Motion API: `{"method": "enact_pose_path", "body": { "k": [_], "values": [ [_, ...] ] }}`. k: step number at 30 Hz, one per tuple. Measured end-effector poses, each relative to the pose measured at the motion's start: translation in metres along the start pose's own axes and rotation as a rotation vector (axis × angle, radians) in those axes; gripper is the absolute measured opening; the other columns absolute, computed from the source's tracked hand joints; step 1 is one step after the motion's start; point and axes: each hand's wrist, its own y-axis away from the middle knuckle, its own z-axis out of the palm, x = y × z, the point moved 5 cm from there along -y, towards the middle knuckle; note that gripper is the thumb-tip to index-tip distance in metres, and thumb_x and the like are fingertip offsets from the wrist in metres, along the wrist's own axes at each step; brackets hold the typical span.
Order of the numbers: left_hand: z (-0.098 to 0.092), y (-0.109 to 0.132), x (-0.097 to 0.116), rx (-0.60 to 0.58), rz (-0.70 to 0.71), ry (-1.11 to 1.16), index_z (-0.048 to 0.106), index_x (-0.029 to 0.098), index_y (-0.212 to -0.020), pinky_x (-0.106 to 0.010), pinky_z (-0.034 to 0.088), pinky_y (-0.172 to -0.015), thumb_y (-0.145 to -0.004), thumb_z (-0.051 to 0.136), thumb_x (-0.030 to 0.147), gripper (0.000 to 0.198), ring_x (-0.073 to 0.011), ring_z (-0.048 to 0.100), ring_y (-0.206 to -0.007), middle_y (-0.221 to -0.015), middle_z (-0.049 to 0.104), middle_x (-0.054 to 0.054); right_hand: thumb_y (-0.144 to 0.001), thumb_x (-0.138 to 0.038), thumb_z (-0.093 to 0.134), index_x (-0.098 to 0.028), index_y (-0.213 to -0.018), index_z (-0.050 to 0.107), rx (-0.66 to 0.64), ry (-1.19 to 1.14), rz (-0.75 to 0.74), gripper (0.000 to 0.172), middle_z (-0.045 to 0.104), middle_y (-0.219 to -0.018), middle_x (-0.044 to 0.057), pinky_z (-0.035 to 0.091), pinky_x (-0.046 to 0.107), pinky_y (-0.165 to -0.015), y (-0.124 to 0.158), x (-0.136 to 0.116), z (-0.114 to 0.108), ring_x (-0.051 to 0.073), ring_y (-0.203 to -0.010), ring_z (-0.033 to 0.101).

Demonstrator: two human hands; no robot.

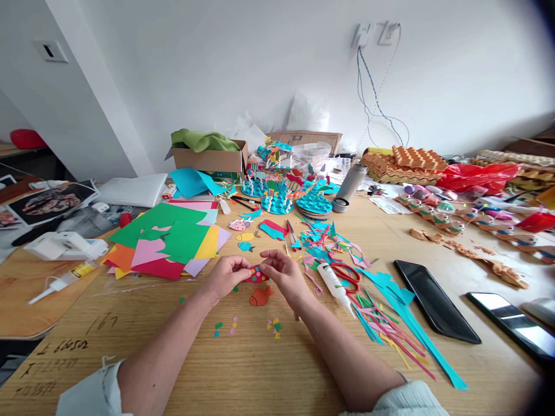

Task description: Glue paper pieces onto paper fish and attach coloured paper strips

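Note:
Between my two hands is a small red paper fish (pixel 256 275) with coloured dots on it. My left hand (pixel 229 276) pinches its left side, fingers closed. On its other side my right hand (pixel 284 276) grips it between thumb and fingers. An orange paper fish (pixel 261 296) lies on the table just below. Loose paper dots (pixel 234 325) and small yellow and green paper bits (pixel 274 327) are scattered nearer to me. Beyond my hands lie a yellow paper fish (pixel 245 237) and a blue paper fish (pixel 245 246).
Stacked coloured paper (pixel 173 237) lies at the left, near a yellow-labelled glue bottle (pixel 69 279). To the right are a white glue bottle (pixel 333 284), red-handled scissors (pixel 349 276), paper strips (pixel 390 323) and a black phone (pixel 433 300). A steel flask (pixel 350 186) stands behind.

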Motion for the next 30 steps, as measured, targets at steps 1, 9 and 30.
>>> {"method": "enact_pose_path", "body": {
  "k": [1,9,30],
  "values": [
    [0.000,0.000,-0.001,0.000,0.002,0.001,0.062,0.017,-0.062,-0.026,0.035,-0.059,-0.064,0.066,0.035,0.019,-0.0129,0.049,-0.060,-0.060,0.058,0.002,-0.061,-0.035,0.083,-0.019,-0.092,0.061,0.000,0.003,-0.001,0.040,0.063,-0.065,-0.003,0.042,0.027,-0.061,0.000,0.001,0.000,0.012,-0.059,0.057],
    [0.000,-0.002,-0.007,-0.017,-0.031,0.056,0.063,0.017,-0.064,-0.026,0.038,-0.060,-0.062,0.066,0.036,0.019,-0.0136,0.052,-0.061,-0.061,0.060,0.001,-0.060,-0.038,0.083,-0.018,-0.089,0.063,0.052,-0.023,-0.005,0.041,0.062,-0.066,-0.003,0.043,0.027,-0.062,0.000,-0.002,-0.002,0.012,-0.061,0.057],
    [-0.007,-0.007,-0.012,0.074,-0.026,0.147,0.064,0.017,-0.065,-0.025,0.041,-0.061,-0.061,0.069,0.036,0.020,-0.0122,0.053,-0.059,-0.059,0.060,0.002,-0.057,-0.037,0.087,-0.020,-0.095,0.061,0.034,-0.044,0.028,0.049,0.067,-0.076,-0.002,0.049,0.031,-0.074,0.000,0.000,0.001,0.015,-0.072,0.064]
  ]
}}
